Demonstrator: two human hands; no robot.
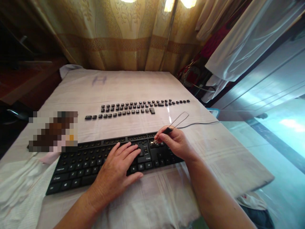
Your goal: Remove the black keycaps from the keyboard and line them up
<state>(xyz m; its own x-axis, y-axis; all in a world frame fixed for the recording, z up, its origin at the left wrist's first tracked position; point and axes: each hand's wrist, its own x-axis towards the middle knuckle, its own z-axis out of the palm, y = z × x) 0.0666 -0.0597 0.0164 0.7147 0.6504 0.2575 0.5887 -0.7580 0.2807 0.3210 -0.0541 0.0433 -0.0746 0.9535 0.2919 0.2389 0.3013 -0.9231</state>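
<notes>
A black keyboard [87, 170] lies slightly slanted in front of me. Its upper rows show bare switch sockets, while the lower rows carry keycaps. My left hand [119, 162] rests flat on its right-middle part, fingers stretched out and thumb apart. Over the navigation keys, my right hand [175, 143] pinches a keycap puller [168, 130] by its black handle. A long wire loop sticks up and right out of the grip; the lower end points down at the keys. Whether it grips a keycap there is too small to tell.
Loose black keycaps [128, 112] stand in several rows behind the keyboard. A thin cable [197, 123] runs right to the table edge. White cloth [21, 187] and a blurred-out item [53, 132] lie at the left. A curtain [107, 38] hangs behind the cloth-covered table [133, 82].
</notes>
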